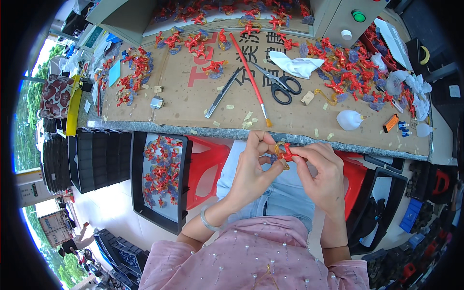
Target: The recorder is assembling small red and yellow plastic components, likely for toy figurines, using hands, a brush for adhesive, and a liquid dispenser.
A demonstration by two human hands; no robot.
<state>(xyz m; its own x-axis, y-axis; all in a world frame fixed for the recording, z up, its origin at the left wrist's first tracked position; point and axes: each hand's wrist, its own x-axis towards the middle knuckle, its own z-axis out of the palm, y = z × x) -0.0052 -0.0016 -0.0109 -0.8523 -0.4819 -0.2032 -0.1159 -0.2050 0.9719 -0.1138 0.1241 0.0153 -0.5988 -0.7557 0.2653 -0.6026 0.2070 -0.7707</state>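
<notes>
Just past the bench's front edge, over my lap, both hands hold one small figurine (287, 155) with a red body, a curved yellow part and a bit of purple. My left hand (258, 166) pinches its yellow and purple side between thumb and fingers. Thumb and forefinger of my right hand (319, 169) close on the red part. My fingers cover much of the piece. Beyond my hands lie a red paintbrush (250, 77), a utility knife (223, 93) and black-handled scissors (281, 89) on the cardboard bench cover (183, 104).
Similar figurines (348, 72) are heaped at the right, with more at the left and back. A white squeeze bottle (349, 120) and an orange box (390, 123) are near the right front. A black tray (183, 183) of figurines stands left of my lap, beside a red stool (210, 166).
</notes>
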